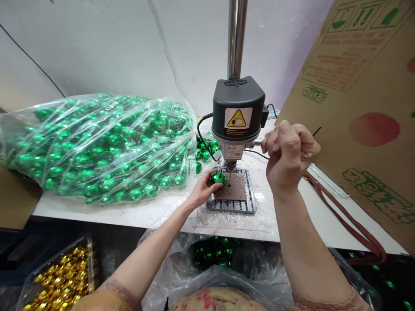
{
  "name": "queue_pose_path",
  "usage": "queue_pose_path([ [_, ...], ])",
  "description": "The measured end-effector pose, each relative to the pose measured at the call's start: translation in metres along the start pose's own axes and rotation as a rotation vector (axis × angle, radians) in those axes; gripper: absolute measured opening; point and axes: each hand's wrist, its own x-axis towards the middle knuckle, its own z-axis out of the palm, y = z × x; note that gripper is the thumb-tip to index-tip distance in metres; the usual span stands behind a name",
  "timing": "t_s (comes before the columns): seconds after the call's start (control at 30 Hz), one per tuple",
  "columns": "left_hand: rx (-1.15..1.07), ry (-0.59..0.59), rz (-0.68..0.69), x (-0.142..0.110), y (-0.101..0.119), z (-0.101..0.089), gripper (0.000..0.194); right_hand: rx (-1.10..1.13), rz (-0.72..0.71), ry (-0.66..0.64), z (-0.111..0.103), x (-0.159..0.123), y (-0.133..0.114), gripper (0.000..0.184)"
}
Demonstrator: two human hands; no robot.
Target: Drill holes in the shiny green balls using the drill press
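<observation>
A shiny green faceted ball (219, 178) is pinched between the thumb and fingers of my left hand (205, 188), at the left side of the drill bit. Below the bit, a brown board (235, 187) with a small dark hole lies on the slotted metal base (231, 206) of a drill press (238, 108). My right hand (288, 149) is raised beside the machine, its fingers curled round the feed lever (258, 142). Most of the lever is hidden in that fist. Dark shavings are scattered around the base.
A large clear bag of green balls (106, 147) fills the table's left side. A cardboard box (363, 108) stands at right, near a brown strap (346, 220). Below the table edge are a plastic bag with green balls (214, 252) and a bin of gold balls (63, 278).
</observation>
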Motion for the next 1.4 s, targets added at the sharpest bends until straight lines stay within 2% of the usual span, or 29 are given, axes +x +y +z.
queue_pose_path([
  [0.1, 0.078, 0.018, 0.019, 0.005, -0.002, 0.001, 0.061, -0.008, -0.012, -0.010, 0.000, -0.001, 0.000, 0.048],
  [0.33, 0.242, -0.038, 0.046, 0.012, 0.000, 0.008, 0.055, -0.038, -0.018, -0.021, 0.000, -0.001, -0.001, 0.049],
  [0.43, 0.314, -0.029, 0.108, 0.014, -0.001, 0.012, 0.053, -0.059, -0.021, -0.036, 0.001, -0.002, -0.003, 0.050],
  [0.57, 0.384, -0.016, 0.190, 0.013, -0.003, 0.017, 0.053, 0.016, -0.039, -0.045, 0.001, -0.002, -0.003, 0.047],
  [0.8, 0.343, -0.031, 0.161, 0.007, -0.002, 0.026, 0.052, 0.001, -0.045, -0.030, 0.003, 0.006, 0.001, 0.046],
  [1.13, 0.283, -0.013, 0.265, 0.002, -0.014, 0.037, 0.051, 0.005, 0.001, -0.034, 0.007, 0.014, -0.004, 0.047],
  [1.4, 0.265, 0.000, 0.236, 0.000, -0.009, 0.038, 0.050, -0.014, -0.158, 0.007, 0.004, -0.002, 0.002, 0.047],
])
